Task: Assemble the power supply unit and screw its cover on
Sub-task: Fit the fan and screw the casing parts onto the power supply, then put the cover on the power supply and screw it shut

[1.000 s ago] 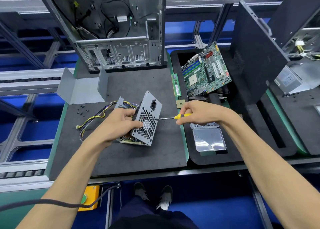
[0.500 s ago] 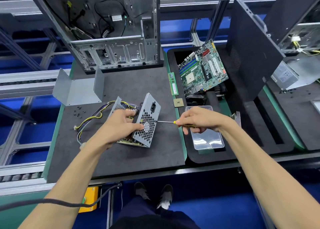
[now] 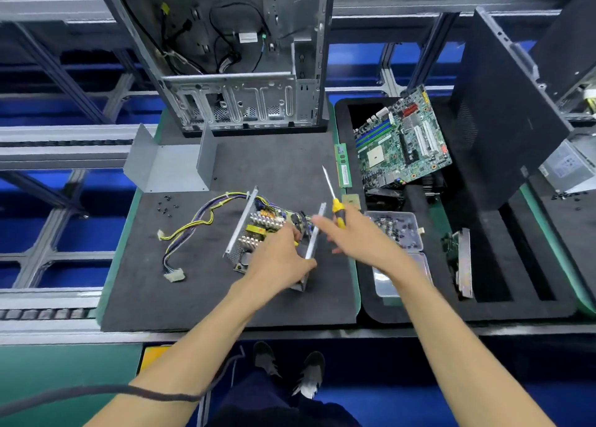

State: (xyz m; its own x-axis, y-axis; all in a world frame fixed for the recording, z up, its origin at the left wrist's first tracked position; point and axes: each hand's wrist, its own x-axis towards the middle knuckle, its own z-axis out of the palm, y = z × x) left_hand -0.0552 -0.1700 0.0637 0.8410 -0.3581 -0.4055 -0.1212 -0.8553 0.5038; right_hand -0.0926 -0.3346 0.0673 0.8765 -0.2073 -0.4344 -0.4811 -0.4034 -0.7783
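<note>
Both forearms are bare to the elbow, with no sleeve, glove, watch or ring showing on the left hand (image 3: pixel 280 262) or the right hand (image 3: pixel 358 238). At the bottom centre of the frame are dark navy trousers (image 3: pixel 258 401) and dark shoes (image 3: pixel 288 367) with pale soles and laces.

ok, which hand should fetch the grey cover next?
Left, probably. The cover lies on its side of the mat, and the right hand is occupied with the screwdriver; the left hand must release the PSU.
</note>
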